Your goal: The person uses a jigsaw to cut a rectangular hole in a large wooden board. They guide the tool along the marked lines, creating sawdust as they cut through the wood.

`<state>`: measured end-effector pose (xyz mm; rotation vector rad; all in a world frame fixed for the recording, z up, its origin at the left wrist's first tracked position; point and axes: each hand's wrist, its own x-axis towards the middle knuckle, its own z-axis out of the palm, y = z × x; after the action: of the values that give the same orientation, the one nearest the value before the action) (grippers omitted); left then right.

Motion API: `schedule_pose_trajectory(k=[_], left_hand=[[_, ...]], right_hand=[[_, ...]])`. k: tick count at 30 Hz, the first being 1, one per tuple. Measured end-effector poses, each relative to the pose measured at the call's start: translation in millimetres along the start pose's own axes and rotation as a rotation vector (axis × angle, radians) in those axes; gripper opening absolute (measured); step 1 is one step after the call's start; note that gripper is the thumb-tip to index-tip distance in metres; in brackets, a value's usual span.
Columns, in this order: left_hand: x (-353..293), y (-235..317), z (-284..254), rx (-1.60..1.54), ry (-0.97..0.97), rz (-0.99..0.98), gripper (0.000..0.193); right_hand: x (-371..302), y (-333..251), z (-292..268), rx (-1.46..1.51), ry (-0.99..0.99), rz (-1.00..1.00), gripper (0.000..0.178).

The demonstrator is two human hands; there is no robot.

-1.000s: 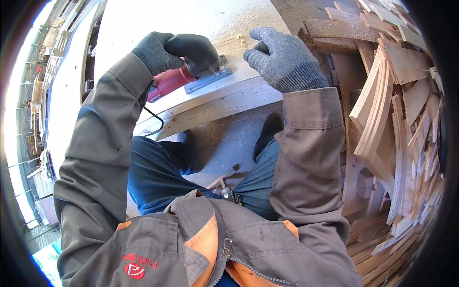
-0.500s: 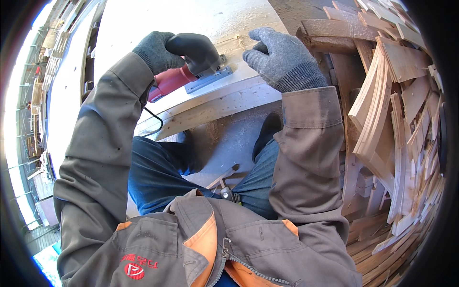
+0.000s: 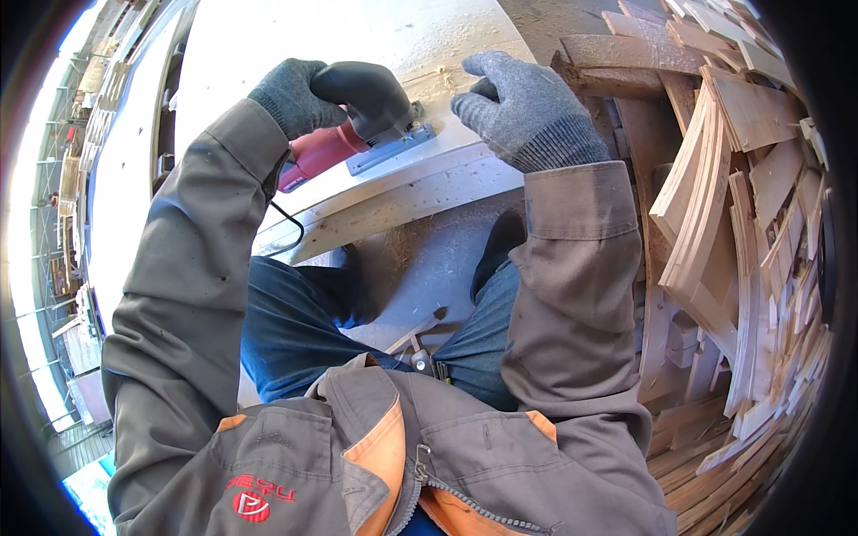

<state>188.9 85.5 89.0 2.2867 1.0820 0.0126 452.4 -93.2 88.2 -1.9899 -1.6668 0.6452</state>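
My left hand (image 3: pixel 295 96), in a grey knit glove, grips the black handle of a red and black jigsaw (image 3: pixel 331 147). The tool's flat metal base plate (image 3: pixel 390 150) lies on a pale panel (image 3: pixel 268 36) near its close edge. A dark cord (image 3: pixel 290 223) hangs down beside my left sleeve. To the right of the saw, my right hand (image 3: pixel 527 107), also gloved in grey, hovers by the panel's right end with bent fingers held apart and nothing seen in them. Sawdust (image 3: pixel 447 79) and small chips lie between the saw and that hand.
A large heap of wood offcuts (image 3: pixel 715 205) rises on the right, close to my right arm. My legs stand below the panel's near edge, over a dusty floor (image 3: pixel 429 259). Stacked boards (image 3: pixel 85 134) line the far left.
My right hand has shifted very slightly to the left. The left hand and the jigsaw stay in place.
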Motion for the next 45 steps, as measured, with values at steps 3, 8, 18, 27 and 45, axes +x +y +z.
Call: schedule_pose_trajectory(k=[3,8,18,27,45], left_hand=[[3,-6,-2,-0.035,-0.038,-0.044,0.037],[9,-11,1,-0.066,-0.066,-0.055,0.041],[23,-32,6,-0.166,-0.068,0.026,0.042],[9,2,6,0.011,0.010,-0.049,0.033],[19,2,8,-0.001,-0.002,0.034,0.037]], right_hand=[[-2,-2,-2,0.007,-0.004,0.001,0.055],[-1,0,-1,-0.019,-0.007,0.007,0.055],[-2,-3,0,-0.016,-0.003,0.016,0.054],[-1,0,0,-0.006,0.008,0.011,0.054],[-4,5,0,-0.006,0.052,-0.008,0.055]])
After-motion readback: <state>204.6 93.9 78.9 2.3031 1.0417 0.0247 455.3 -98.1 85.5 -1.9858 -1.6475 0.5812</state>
